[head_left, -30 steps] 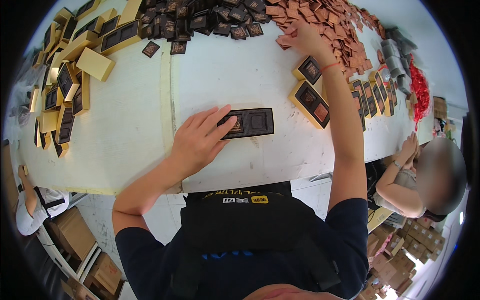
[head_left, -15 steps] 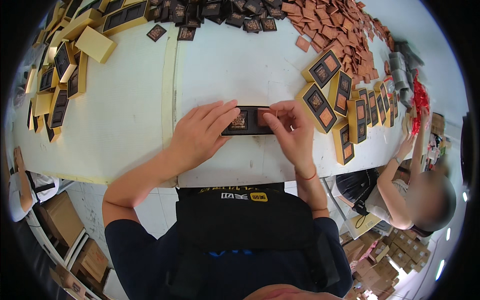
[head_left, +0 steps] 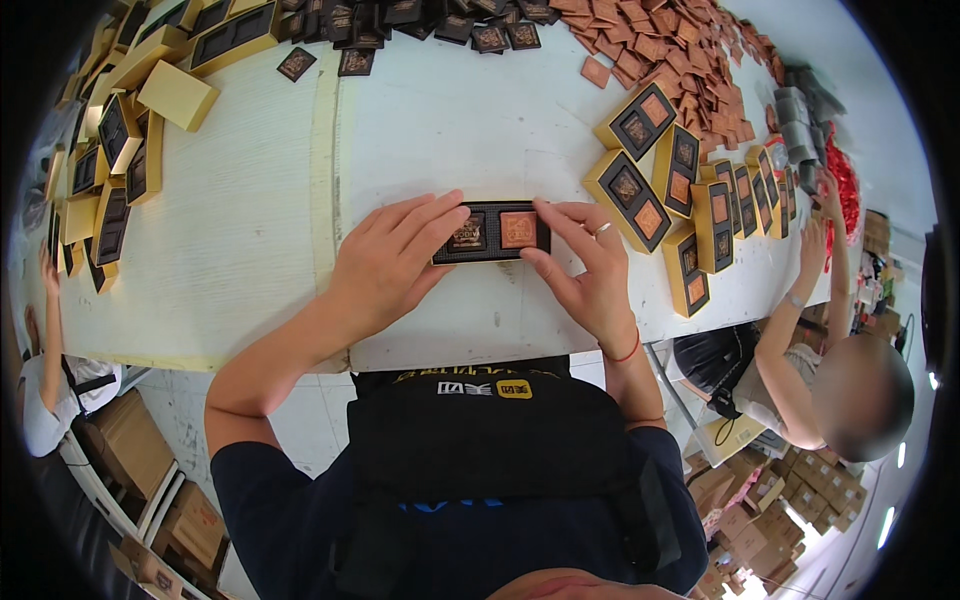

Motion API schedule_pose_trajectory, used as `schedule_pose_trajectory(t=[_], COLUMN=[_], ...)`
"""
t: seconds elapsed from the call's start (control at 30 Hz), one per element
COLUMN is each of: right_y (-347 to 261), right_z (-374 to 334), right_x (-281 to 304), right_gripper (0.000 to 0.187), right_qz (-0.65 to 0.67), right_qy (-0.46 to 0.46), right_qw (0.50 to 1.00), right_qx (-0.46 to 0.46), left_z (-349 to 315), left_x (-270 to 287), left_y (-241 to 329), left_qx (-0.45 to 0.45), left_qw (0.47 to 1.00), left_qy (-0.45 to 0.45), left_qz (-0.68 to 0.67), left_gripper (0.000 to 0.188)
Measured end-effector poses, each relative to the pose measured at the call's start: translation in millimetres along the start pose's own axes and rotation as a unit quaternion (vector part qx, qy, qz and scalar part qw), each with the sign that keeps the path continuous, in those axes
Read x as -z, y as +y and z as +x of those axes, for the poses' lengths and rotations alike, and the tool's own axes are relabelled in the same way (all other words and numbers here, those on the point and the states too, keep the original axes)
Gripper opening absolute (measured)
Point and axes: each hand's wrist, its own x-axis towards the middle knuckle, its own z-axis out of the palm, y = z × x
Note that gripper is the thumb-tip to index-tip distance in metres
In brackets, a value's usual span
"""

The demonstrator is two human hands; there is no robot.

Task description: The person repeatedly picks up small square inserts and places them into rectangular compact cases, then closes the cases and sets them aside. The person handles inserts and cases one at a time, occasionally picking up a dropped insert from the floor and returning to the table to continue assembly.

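Note:
In front of me lies a small gold-sided box [head_left: 493, 230] with a black two-compartment insert. A black square packet [head_left: 468, 232] sits in its left compartment and a copper-coloured square packet [head_left: 518, 230] lies flat in the right one. My left hand [head_left: 385, 255] holds the box's left end, fingers over the far edge, thumb mostly hidden. At the right end, my right hand [head_left: 588, 265] has its fingers at the far corner and its thumb at the near edge, closed around the box.
Several filled gold boxes [head_left: 627, 200] stand to the right, below a heap of copper packets [head_left: 690, 75]. Black packets [head_left: 400, 15] are piled at the far side. Gold boxes and lids [head_left: 178, 95] crowd the left. Other people's arms [head_left: 790, 310] reach in from both sides.
The copper packet, tilted in my right fingers before, now lies flat in the right compartment. My right hand has let go of it and moved to the box's end.

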Motion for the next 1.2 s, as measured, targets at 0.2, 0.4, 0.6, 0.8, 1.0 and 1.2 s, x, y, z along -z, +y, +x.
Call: schedule_pose_trajectory(t=[0.2,0.4,0.6,0.8,1.0,1.2], right_y=[2,5,5,56,30,31], right_z=[-18,-17,-5,-7,50,173], right_x=[-10,-12,-3,87,102,-9], right_gripper=[0.054,0.065,0.057,0.048,0.047,0.037], right_qz=[-0.193,-0.135,-0.039,-0.264,-0.279,-0.158], right_qy=[-0.049,-0.026,-0.017,0.302,0.272,-0.007], right_qw=[0.977,0.981,0.997,0.91,0.92,0.981], right_qx=[0.079,0.138,0.056,-0.109,0.039,0.112], left_z=[-1,-8,0,-46,17,-24], left_x=[-2,-2,47,150,138,149], left_y=[1,13,-32,-160,-210,-209], left_qx=[-0.011,-0.061,0.077,0.376,0.381,0.317], left_qw=[0.999,0.981,0.991,0.827,0.804,0.858], left_qy=[0.003,0.012,0.091,0.307,0.251,0.347], left_qz=[0.033,0.182,0.059,0.283,0.381,0.208], left_gripper=[0.06,0.049,0.069,0.079,0.086,0.062])
